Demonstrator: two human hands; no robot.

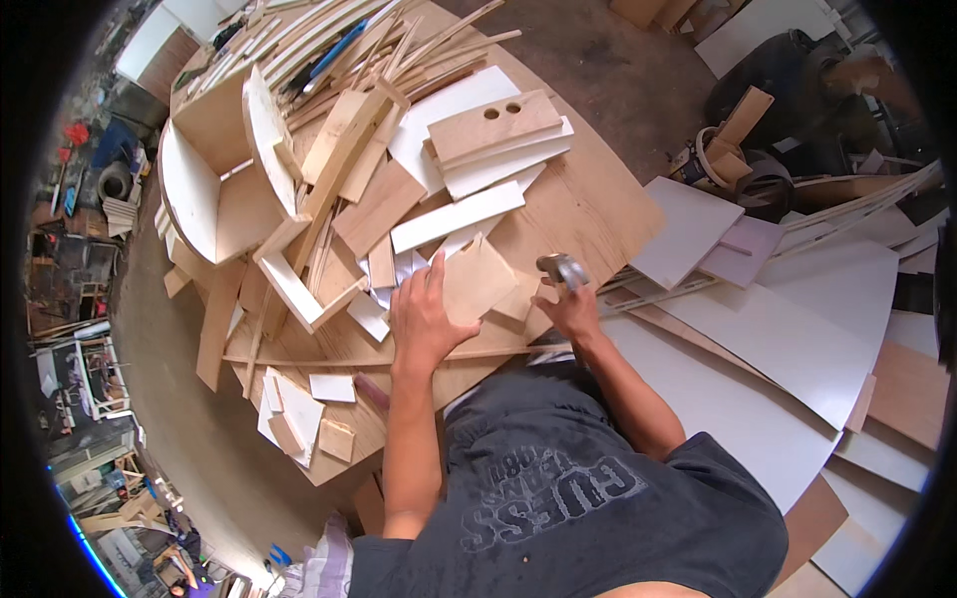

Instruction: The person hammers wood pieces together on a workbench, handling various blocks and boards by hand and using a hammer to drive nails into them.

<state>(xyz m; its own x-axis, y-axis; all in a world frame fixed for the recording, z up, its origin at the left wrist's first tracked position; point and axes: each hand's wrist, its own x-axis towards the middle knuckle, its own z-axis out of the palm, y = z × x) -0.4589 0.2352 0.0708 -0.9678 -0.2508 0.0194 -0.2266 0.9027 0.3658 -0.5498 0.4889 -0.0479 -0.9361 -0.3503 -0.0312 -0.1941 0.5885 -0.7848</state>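
My left hand (426, 318) rests with spread fingers against the left edge of a thin plywood piece (478, 278); whether it grips it I cannot tell. To the right, my right hand (572, 306) is around a tool with a rounded metal head (564, 270), likely a hammer, partly blurred and its handle hidden. Under the plywood piece shows another pale wood piece (516, 300). Just beyond my left hand lies a white-faced strip of board (457, 217). A small open frame of wood strips (295, 291) is left of my left hand.
A curved-sided box of white-faced boards (217, 179) stands at the table's left. Wood strips (351, 52) pile up at the back, beside a board with two round holes (493, 131). Large white panels (785, 321) are stacked at right. A bucket of offcuts (706, 157) stands on the floor.
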